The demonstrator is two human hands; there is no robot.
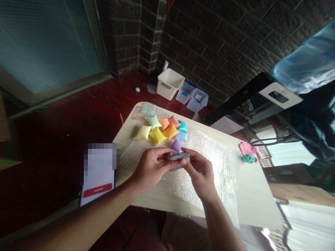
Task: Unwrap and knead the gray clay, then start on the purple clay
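A grey lump of modelling clay (178, 157), with a somewhat flattened, uneven shape, is held above the table between both hands. My left hand (153, 165) grips its left end, thumb in front and fingers behind. At the right end, my right hand (199, 170) pinches it with the thumb pressed on the near side. Just beyond the fingers lies a purple clay packet (176, 145). Farther back are several more small pillow-shaped packets, among them a yellow packet (158, 135), an orange packet (170, 131), a pale green packet (153, 122) and a teal packet (182, 126).
Bubble wrap (206, 160) covers much of the wooden table (258, 188). Pink clay (247, 149) and a green clay piece (247, 159) sit near the right edge. A phone (98, 174) stands at the left. On the floor behind are a cream bin (170, 83) and clear boxes (197, 100).
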